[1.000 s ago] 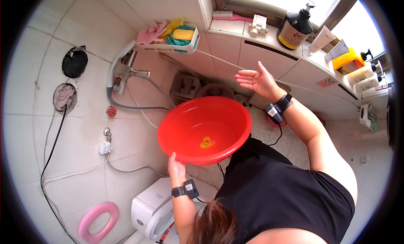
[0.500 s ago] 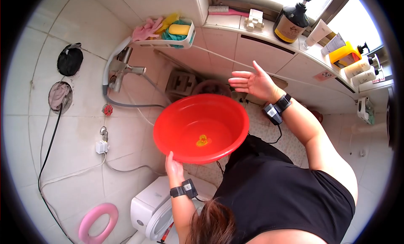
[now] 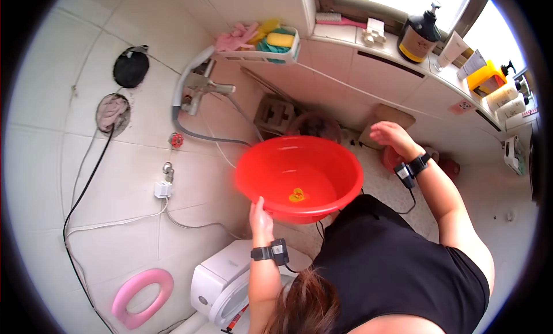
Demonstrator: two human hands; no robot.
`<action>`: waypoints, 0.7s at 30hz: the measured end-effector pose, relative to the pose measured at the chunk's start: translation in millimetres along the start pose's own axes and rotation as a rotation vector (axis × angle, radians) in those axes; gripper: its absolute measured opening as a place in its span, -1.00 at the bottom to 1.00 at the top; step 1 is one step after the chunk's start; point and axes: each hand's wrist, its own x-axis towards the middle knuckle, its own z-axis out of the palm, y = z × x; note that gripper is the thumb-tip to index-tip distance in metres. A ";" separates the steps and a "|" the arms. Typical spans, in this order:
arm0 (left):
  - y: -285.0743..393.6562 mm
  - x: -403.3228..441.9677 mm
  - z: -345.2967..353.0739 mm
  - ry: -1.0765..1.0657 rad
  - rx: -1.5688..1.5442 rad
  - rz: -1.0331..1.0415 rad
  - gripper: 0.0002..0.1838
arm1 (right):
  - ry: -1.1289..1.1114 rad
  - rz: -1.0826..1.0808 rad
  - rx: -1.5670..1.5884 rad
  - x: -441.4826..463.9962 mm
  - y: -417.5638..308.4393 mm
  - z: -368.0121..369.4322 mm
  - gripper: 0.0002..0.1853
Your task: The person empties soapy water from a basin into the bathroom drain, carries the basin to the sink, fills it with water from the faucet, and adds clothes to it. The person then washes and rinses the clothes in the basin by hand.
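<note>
A round red basin (image 3: pixel 276 172) with a yellow mark on its inner bottom is held up in front of my body. My left hand (image 3: pixel 261 221) grips its near left rim, thumb on top and fingers hidden beneath. To the right of the basin and apart from it, my right hand (image 3: pixel 394 138) is in the air with slightly curled fingers and nothing visible in it. Both wrists wear black straps with small boxes.
A white rack (image 3: pixel 259 56) with gloves and a yellow sponge hangs near a metal tap (image 3: pixel 201 89). Bottles, including a black pump bottle (image 3: pixel 419 37), line the window ledge. A white toilet (image 3: pixel 222 276) stands below, beside a pink ring (image 3: pixel 143 298).
The view has shifted, so the wall things appear farther right. My right hand has moved away from the basin, lower and to the right, and its fingers are more curled.
</note>
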 end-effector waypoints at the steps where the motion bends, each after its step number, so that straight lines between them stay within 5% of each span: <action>1: 0.7 1.7 4.1 -0.004 -0.002 0.005 -0.68 | -0.008 -0.007 -0.023 -4.7 2.0 3.0 -0.70; 10: 0.8 22.7 36.7 -0.094 -0.024 0.047 -0.76 | -0.672 -0.189 -0.745 -27.4 26.4 73.0 -0.25; 15: -4.1 29.8 68.6 -0.120 -0.069 0.100 -0.72 | -0.641 -0.334 -0.748 -23.9 23.5 101.6 -0.43; 21: 16.8 -1.7 136.8 -0.179 -0.106 0.205 -0.55 | -0.191 -0.545 -0.629 -7.8 11.9 82.6 -0.69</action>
